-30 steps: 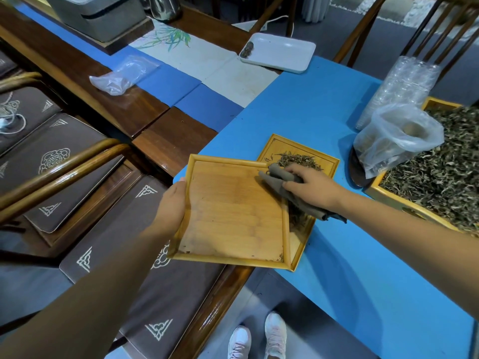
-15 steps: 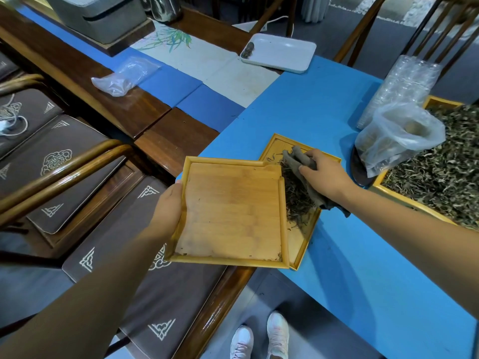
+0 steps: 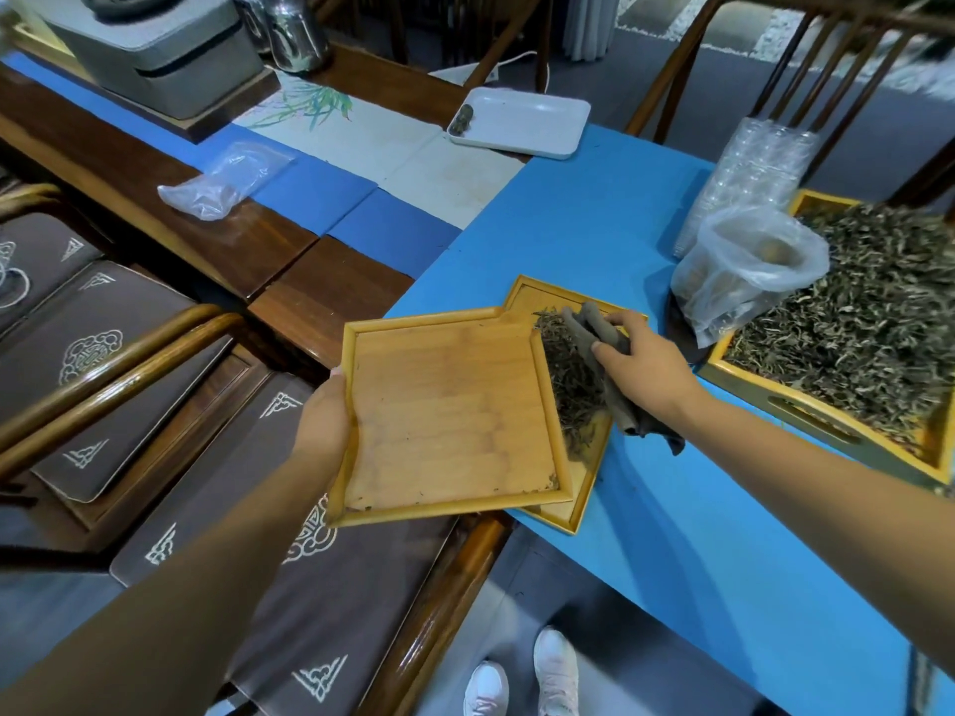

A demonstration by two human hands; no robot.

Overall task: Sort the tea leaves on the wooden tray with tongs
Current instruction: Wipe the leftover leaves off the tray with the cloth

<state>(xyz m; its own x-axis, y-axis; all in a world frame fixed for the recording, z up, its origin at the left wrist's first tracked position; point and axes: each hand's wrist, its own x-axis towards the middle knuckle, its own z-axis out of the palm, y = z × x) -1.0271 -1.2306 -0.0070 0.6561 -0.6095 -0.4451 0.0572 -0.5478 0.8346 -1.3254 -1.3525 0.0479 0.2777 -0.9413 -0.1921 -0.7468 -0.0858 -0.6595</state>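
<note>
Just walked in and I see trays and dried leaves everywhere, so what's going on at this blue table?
A person is handling tea leaves by hand. The left hand holds an almost bare square bamboo tray tilted over a second bamboo tray lying on the blue table. The right hand grips a folded grey cloth against the small pile of dark tea leaves on that lower tray. A larger yellow tray heaped with tea leaves sits to the right. No tongs are visible.

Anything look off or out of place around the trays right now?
Yes: no tongs are visible. The right hand holds a grey cloth over the tea leaves, and the left hand holds an almost bare wooden tray past the table edge.
</note>
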